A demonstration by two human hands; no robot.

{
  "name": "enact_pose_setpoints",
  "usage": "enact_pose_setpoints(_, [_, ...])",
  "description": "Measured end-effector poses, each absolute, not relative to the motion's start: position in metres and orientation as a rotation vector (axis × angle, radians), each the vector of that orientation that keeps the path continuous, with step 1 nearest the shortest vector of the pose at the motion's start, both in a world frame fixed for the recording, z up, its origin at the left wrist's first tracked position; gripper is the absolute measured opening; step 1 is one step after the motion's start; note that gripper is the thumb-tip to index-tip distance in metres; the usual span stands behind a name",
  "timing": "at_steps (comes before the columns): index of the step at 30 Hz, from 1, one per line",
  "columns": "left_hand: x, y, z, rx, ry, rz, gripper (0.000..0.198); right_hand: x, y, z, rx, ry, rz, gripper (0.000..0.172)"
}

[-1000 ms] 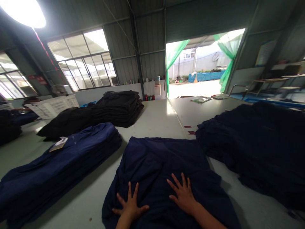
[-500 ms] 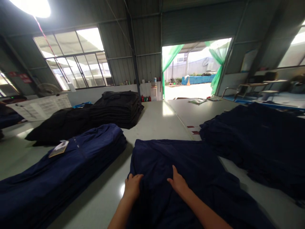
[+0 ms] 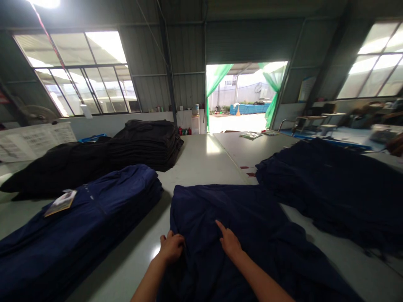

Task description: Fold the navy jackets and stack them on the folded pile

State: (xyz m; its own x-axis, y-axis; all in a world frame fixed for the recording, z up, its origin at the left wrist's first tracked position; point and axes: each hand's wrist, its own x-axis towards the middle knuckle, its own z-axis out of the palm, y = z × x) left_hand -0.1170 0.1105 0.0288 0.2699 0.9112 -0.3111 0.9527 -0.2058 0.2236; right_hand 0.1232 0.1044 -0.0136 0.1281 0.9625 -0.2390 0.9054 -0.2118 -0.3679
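Note:
A dark navy garment (image 3: 252, 218), probably trousers or a jacket, lies spread on the table in front of me. At its left edge my left hand (image 3: 172, 246) has its fingers curled, closed on the fabric. My right hand (image 3: 230, 242) rests on top of the cloth, index finger stretched out and pointing up and left; the other fingers are partly hidden. To my left is a neat stack of folded navy garments (image 3: 116, 201), a paper hang tag (image 3: 61, 203) on its top. A loose heap of navy garments (image 3: 333, 184) lies on my right.
Behind the left stack stands a pile of folded black garments (image 3: 145, 142). The pale table (image 3: 198, 161) runs back towards a doorway with green curtains (image 3: 217, 84). Flat packets (image 3: 251, 135) and dark red pieces (image 3: 248, 171) lie on it. A white crate (image 3: 37, 140) stands far left.
My view has turned a little to the right. My left hand has curled more at the garment's left edge, and my right hand's index finger points further left across the cloth.

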Motion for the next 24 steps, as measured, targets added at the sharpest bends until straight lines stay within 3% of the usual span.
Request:
enact_pose_setpoints(3, [-0.124,0.110,0.034,2.162,1.796,-0.155,0.029,0.128,0.100,-0.005,-1.975,-1.957,0.524,0.053])
enact_pose_setpoints(6, [-0.142,0.112,0.041,2.111,1.954,-0.137,0.029,0.159,0.088,0.016,-1.882,-1.890,0.274,0.051])
enact_pose_setpoints(8, [-0.149,0.113,0.046,2.079,2.032,-0.109,0.030,0.187,0.077,0.029,-1.977,-1.824,0.152,0.050])
enact_pose_setpoints(14, [-0.116,0.107,0.051,2.050,2.239,0.016,0.041,0.217,0.052,0.029,-2.583,-1.907,0.208,0.046])
enact_pose_setpoints(18, [-0.086,0.086,0.035,2.135,1.986,-0.141,0.035,0.192,0.054,0.018,-2.415,-2.078,0.107,0.043])
enact_pose_setpoints(19, [-0.083,0.080,0.029,2.105,1.949,-0.208,0.049,0.186,0.055,0.015,-2.363,-2.131,0.144,0.044])
enact_pose_setpoints(22, [-0.087,0.065,0.010,1.986,1.880,-0.493,0.116,0.176,0.062,0.004,-2.433,-2.155,0.326,0.055])
enact_pose_setpoints(24, [-0.095,0.058,0.004,1.978,1.808,-0.644,0.129,0.176,0.065,-0.005,-2.559,-2.084,0.457,0.061])
